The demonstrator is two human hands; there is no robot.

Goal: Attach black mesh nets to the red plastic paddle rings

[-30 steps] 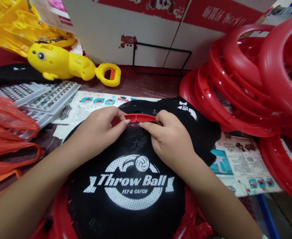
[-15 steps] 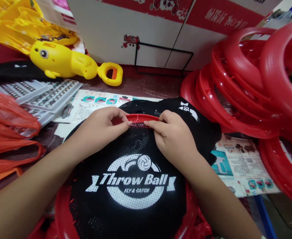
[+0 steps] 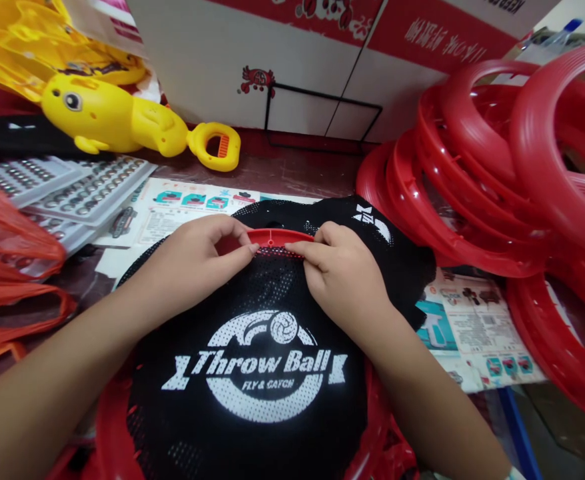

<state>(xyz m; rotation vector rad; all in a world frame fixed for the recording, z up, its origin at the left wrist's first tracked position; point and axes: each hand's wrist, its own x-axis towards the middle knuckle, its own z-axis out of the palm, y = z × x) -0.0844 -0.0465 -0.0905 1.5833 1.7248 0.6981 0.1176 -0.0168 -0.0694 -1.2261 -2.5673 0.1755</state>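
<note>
Saw at far left an orange plastic bag (image 3: pixel 15 243) beside clear trays (image 3: pixel 90 193) of small round metal pieces, with a yellow animal-shaped toy (image 3: pixel 92 113) behind. Next found the left hand (image 3: pixel 197 257) curled in a loop, thumb and forefinger almost together, pinching a red plastic ring (image 3: pixel 271 237) at the far edge of the black "Throw Ball" mesh (image 3: pixel 267 363). Noted that mesh spread print-up between and below the hands. Judged this piece part done: brought up against the rim, but apparently loose along the ragged near edge. Could not tell whether fastened anywhere. Found the right hand (image 3: pixel 347 273) mostly closed, with forefinger reaching to the same rim, gripping from the other side. Saw beyond it a second black mesh (image 3: pixel 402 267) lying on a printed card sheet (image 3: pixel 477 320). Took this, with the red rings (image 3: pixel 437 233) heaped at far right, as seemingly left to do.
</note>
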